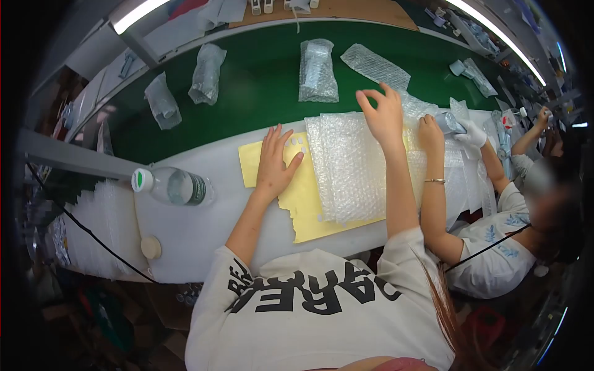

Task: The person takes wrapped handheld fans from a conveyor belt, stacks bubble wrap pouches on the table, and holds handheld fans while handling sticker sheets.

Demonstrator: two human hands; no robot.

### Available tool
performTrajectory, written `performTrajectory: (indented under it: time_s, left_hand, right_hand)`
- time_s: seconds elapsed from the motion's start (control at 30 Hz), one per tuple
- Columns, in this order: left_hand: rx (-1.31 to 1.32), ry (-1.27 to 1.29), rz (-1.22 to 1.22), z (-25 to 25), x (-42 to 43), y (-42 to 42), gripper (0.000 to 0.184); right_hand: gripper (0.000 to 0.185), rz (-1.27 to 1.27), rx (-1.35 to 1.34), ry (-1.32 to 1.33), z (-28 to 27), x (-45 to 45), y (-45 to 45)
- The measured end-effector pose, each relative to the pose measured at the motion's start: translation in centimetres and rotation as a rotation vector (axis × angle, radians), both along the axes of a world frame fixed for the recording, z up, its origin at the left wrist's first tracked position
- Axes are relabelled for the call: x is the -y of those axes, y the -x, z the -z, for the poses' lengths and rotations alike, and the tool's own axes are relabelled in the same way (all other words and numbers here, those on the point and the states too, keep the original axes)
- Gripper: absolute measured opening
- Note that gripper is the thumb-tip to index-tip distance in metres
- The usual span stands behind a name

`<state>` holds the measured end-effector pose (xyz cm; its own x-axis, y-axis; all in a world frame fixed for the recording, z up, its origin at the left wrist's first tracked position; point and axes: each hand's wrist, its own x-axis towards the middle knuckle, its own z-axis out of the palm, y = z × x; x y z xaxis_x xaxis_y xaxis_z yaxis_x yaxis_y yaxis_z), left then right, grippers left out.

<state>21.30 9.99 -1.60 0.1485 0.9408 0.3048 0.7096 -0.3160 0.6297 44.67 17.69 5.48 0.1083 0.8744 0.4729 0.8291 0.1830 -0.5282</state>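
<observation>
My left hand point(276, 166) rests with spread fingers on a yellow sheet point(301, 216) that bears a few small white stickers. Above the right part of a stack of bubble wrap bags point(346, 170), my right hand point(383, 111) is raised with thumb and forefinger curved toward each other. Whether something tiny sits between those fingertips is too small to tell. The bags lie partly over the yellow sheet. Just beyond my right hand, a bubble wrap bag point(375, 65) lies on the green belt point(260, 80).
At right a co-worker point(495, 241) with one gloved hand point(473, 133) handles a wrapped clear part point(450, 123). A water bottle point(170, 185) lies on the white table point(204, 232) near a round roll point(150, 247). Wrapped items point(318, 71) sit on the belt.
</observation>
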Motion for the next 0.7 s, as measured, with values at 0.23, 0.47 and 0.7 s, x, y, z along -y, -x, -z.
performTrajectory:
  time_s: [0.23,0.47,0.7]
  left_hand:
    - [-0.066,-0.064,0.05,1.3,-0.3,-0.7,0.049]
    - [0.255,-0.034,-0.017,0.7,0.0,-1.5,0.047]
    - [0.387,0.003,-0.061,0.0,-0.2,0.2,0.04]
  right_hand:
    - [0.037,0.104,0.301,0.276,6.4,-15.8,-3.7]
    - [0.027,-0.072,-0.37,-0.311,-5.1,-9.6,-4.5]
    - [0.031,-0.416,-1.324,-0.117,-7.0,8.1,-4.5]
